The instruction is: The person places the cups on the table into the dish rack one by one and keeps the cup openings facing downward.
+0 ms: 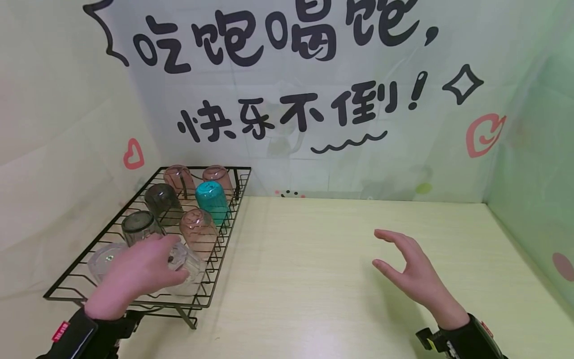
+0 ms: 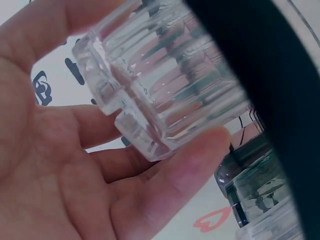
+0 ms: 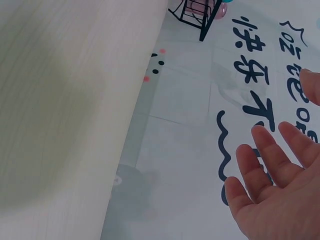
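Over the near end of a black wire rack (image 1: 211,279), my left hand (image 1: 139,267) has its thumb and fingers round a clear ribbed glass (image 1: 190,271). In the left wrist view, the fingers lie about the thick base of this clear glass (image 2: 165,85), with the palm apart from it. The glass stands upside down on the wires. Left of it, a second clear glass (image 1: 100,259) is partly hidden by the hand. My right hand (image 1: 414,274) hovers above the right side of the table, thumb and fingers apart, holding nothing.
Behind, the rack carries upturned glasses: a smoky grey glass (image 1: 139,224), a darker grey one (image 1: 162,199), a pink glass (image 1: 197,232), a teal glass (image 1: 212,199) and two pink ones at the back. The pale wooden table (image 1: 305,259) meets a printed backdrop (image 1: 278,169).
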### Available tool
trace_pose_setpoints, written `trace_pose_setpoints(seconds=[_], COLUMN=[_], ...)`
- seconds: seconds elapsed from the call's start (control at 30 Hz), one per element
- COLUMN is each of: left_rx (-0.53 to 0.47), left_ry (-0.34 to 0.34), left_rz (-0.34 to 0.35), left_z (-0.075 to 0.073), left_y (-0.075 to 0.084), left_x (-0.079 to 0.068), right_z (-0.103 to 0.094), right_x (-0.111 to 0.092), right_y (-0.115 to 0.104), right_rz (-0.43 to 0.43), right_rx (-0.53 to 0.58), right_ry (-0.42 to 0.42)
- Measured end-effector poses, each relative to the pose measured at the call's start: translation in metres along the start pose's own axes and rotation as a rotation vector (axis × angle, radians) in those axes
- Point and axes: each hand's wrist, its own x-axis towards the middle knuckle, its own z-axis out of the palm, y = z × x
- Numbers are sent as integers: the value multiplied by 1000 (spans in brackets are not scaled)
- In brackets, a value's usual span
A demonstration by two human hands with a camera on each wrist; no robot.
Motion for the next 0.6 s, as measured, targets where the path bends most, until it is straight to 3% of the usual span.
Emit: trace_pose_setpoints(seconds=[0.6], left_rx=[-9], left_ry=[20], left_rz=[0], left_z=[8], left_y=[6], left_x=[3], right_z=[1], right_x=[-2], right_y=[1], right_rz=[8], right_rx=[1], right_ry=[2])
